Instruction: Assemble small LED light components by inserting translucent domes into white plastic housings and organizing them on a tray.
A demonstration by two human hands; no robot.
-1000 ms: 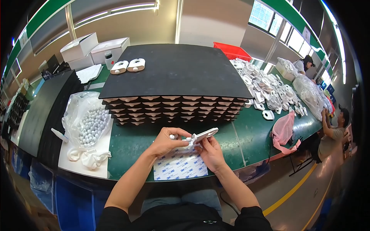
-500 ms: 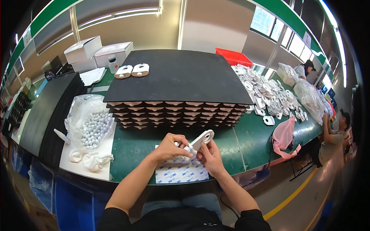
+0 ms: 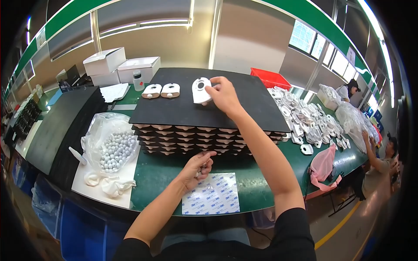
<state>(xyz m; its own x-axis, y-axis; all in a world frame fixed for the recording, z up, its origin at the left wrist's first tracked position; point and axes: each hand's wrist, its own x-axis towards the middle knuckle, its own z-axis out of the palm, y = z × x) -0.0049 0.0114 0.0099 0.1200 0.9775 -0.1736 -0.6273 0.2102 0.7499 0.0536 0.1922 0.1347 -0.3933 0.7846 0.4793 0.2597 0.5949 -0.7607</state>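
Observation:
My right hand (image 3: 225, 96) reaches over the black board (image 3: 174, 108) on top of the stack. It grips a white plastic part (image 3: 200, 96) with a round hole, tilted up above the board. Two similar white housings (image 3: 170, 91) rest side by side on that board, to the left. Near the front of the stack, my left hand (image 3: 198, 170) is closed, its fingers curled; a bit of something pale shows between them, too small to name. Just beneath and to its right lies a white sheet (image 3: 213, 195) with a blue printed pattern.
Under the top board, the layered stack (image 3: 187, 139) holds rows of parts. A clear bag of white balls (image 3: 115, 150) lies left, beside a white cloth (image 3: 115, 185). Loose white parts (image 3: 307, 115) heap at right, near a pink mesh bag (image 3: 323, 165). Other people work farther right.
My right hand has carried the white part forward from the front of the table to above the top board. My left hand has come off the part and stays near the sheet.

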